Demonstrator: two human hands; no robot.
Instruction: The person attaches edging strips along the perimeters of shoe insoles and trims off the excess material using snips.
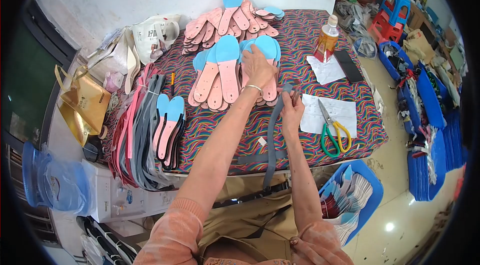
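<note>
My left hand [259, 67] reaches forward onto a pile of pink insoles with blue heel ends [227, 65], its fingers at the blue end of one insole [267, 47]. Whether the fingers grip it is hard to make out. Closer to me on the right, my right hand [291, 110] is closed on a dark grey strap [271, 140]. The strap hangs down over the table's front edge. To the left lies a stack of insoles with black edging [170, 130], beside a bundle of pink, red and grey straps [142, 130].
Scissors with green and yellow handles [334, 132] lie on white paper [310, 117] at the right. Behind them are a dark phone [348, 66] and a bottle [327, 37]. More insoles [215, 22] are piled at the back. A blue bin [372, 180] stands below the table's right side.
</note>
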